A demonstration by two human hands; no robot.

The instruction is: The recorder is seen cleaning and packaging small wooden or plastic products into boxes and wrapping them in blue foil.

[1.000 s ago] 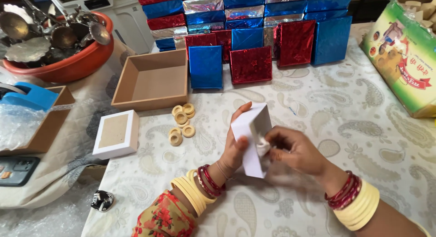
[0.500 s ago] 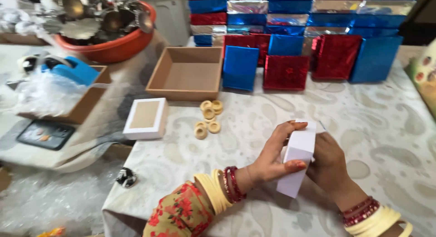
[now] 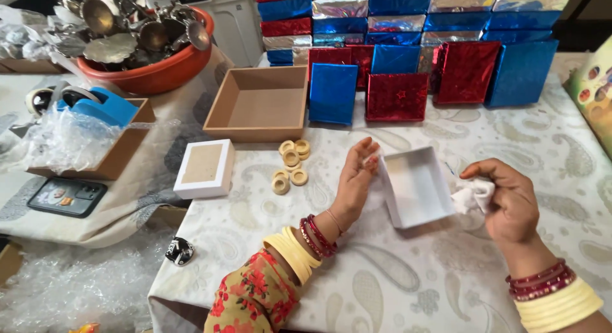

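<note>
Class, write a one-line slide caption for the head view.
Left hand steadies an open white box while right hand holds crumpled white tissue beside it.

bright even light, sharp, slight edge distortion.

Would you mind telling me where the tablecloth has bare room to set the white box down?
The cloth is bare between the left hand and right hand, nearer the front edge below the open white box. Another free patch lies right of the right hand. It is crowded behind, by the foil-wrapped boxes, and leftward by the rings and white lid.
</note>
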